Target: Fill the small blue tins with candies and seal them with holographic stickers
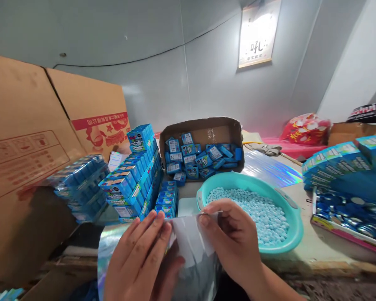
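A tub (296, 219) of candies (238, 194) sits on the bench (316, 247) here. Behind it, a bit to the left, a carton (219, 128) has little boxes (189, 149) in it. Left of that are stacked packs (125, 184), then a big box (28, 125). On the right is a tray (347, 236) of round things (354, 213). In front, a plastic sheet (196, 278) is between the left hand (136, 261) and right hand (236, 244).

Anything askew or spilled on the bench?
Only the small blue boxes stand out: jumbled at odd angles in the open carton, unlike the neat stacks to its left. No spill visible around the turquoise basin.
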Demonstrator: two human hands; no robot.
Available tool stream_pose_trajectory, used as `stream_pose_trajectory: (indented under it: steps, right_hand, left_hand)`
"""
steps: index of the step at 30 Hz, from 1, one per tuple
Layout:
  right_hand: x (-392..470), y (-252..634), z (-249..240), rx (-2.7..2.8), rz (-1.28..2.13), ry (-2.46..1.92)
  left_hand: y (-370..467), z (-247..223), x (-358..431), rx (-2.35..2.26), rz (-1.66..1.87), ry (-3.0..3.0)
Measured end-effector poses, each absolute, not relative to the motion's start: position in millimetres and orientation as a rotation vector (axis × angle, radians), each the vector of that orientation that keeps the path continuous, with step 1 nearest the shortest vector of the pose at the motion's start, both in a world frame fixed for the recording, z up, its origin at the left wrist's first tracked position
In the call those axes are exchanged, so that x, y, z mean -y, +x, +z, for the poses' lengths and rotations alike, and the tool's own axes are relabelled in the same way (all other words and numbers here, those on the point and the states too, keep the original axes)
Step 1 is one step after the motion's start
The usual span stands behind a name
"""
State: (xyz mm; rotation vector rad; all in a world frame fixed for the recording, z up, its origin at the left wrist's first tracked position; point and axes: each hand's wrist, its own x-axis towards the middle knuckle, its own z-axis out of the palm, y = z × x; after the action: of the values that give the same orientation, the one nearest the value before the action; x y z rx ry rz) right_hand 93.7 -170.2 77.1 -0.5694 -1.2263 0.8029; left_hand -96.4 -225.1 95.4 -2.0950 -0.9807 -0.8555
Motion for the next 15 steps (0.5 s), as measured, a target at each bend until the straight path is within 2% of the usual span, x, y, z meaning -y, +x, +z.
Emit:
stream_pose_trajectory:
  steps: [5,8,10,12,15]
  right_hand:
    - [165.4,102.5,73.9,1.13,0.804,-0.625]
    - [160.3,110.4,73.8,1.085,0.745,-0.685]
    - [154.6,116.6,72.3,1.063,0.705,-0.739]
    - [147.1,125.4,68.5,1.043,0.671,-0.814]
    - [133.1,148.9,56.2,0.976,0.613,-0.965]
  left_hand:
    - [-85.8,89.1,223.0,0.946,-0.949,-2.197]
    - [-76.2,85.2,224.2,0.932,-1.207,-2.386]
    - [-69.2,81.7,225.3,0.983,-1.621,-2.468]
    - [-65.0,78.0,226.1,1.098,-2.196,-2.334]
    - [-68.8,75.4,226.1,1.51,-2.94,-1.645]
